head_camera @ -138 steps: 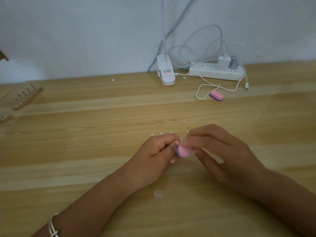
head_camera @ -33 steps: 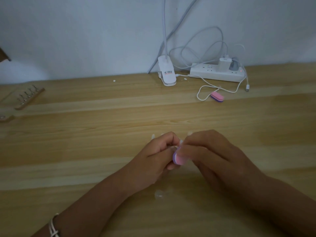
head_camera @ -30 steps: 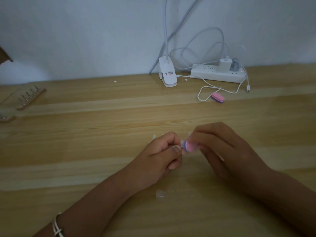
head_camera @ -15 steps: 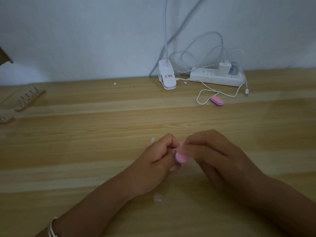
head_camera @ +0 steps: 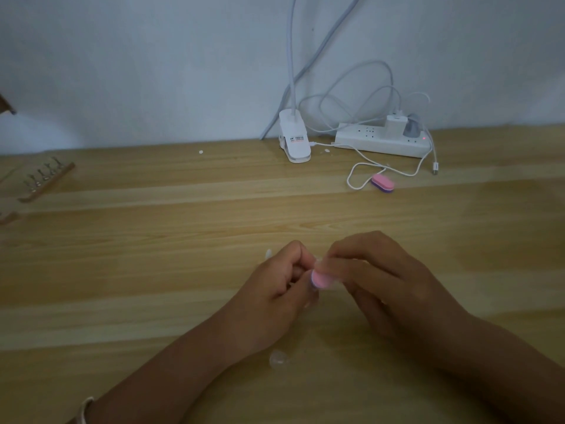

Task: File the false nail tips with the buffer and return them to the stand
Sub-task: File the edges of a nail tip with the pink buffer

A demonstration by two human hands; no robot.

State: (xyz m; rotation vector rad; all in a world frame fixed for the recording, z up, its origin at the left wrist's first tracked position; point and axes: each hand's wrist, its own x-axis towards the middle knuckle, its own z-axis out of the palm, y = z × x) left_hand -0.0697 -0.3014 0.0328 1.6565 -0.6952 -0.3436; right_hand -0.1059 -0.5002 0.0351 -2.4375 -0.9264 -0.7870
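My right hand pinches a small pink buffer, whose rounded end shows between the two hands. My left hand is curled, with its fingertips pinched together against the buffer; the clear nail tip it holds is almost wholly hidden by the fingers. One loose clear nail tip lies on the wooden table just below my left wrist, and another peeks out beyond my left knuckles. The wooden nail stand with its metal clips lies far off at the left edge.
A second pink and purple buffer lies at the back right beside a looped white cable. Behind it are a white power strip and a white lamp clamp against the wall. A second wooden piece shows at the left edge.
The buffer has slid back and forth in short strokes against my left fingertips. Both hands stay in the same spot on the table; the view has shifted slightly.
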